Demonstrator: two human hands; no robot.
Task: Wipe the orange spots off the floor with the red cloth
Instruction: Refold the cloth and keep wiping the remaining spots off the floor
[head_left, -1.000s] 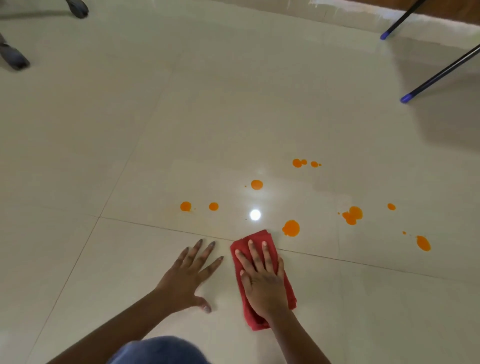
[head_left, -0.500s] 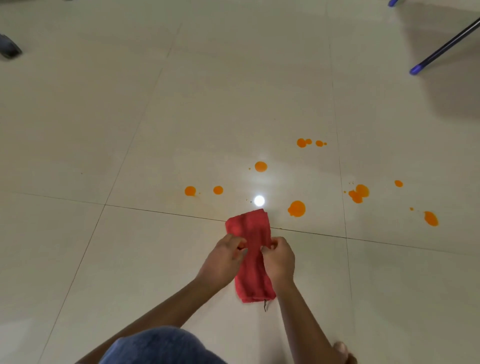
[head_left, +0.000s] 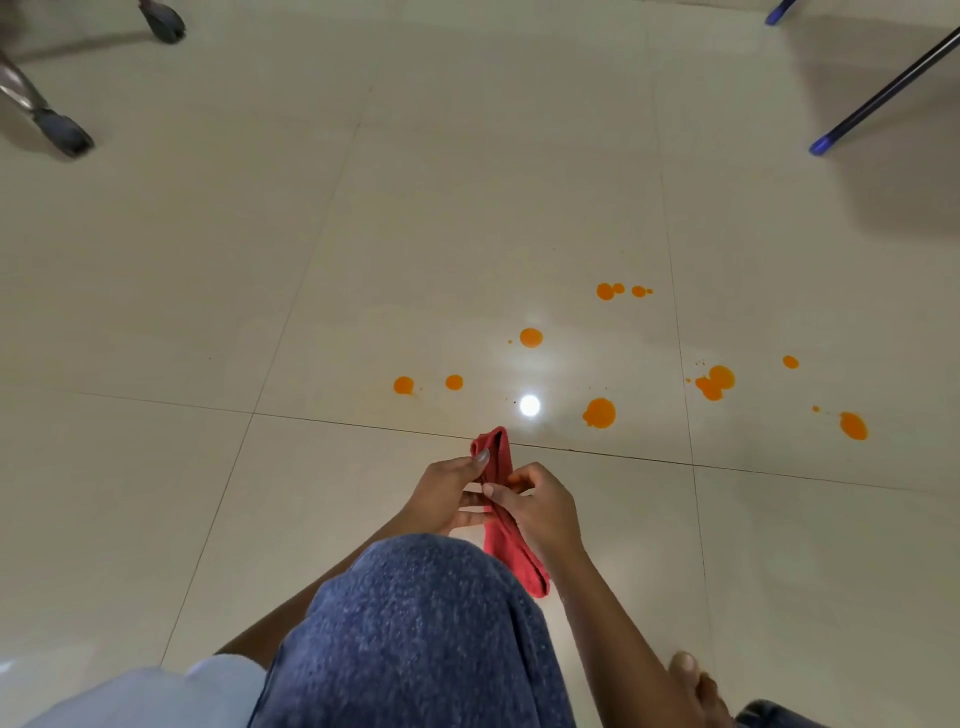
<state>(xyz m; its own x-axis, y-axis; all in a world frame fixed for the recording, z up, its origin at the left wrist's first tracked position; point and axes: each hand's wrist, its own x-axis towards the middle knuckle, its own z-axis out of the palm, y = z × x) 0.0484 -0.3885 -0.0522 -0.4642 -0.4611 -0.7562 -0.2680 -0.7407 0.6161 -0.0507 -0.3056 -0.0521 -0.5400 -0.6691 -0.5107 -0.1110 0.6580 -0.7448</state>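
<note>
A: Head view. Where is the red cloth (head_left: 506, 512), and what grips it?

B: I hold it off the floor (head_left: 156, 312), folded into a narrow strip. My left hand (head_left: 451, 493) pinches its far end; my right hand (head_left: 540, 506) is clenched round its middle. Its near end hangs free beside my knee (head_left: 415, 623).

A: Its long axis?

B: It points away from me toward the orange spots (head_left: 599, 413).

A: Which way do they lie from the cloth?

B: Beyond it and mostly rightward, well apart. The large spot lies just past its far tip, so my right hand seems nearer for the first wipe.
</note>
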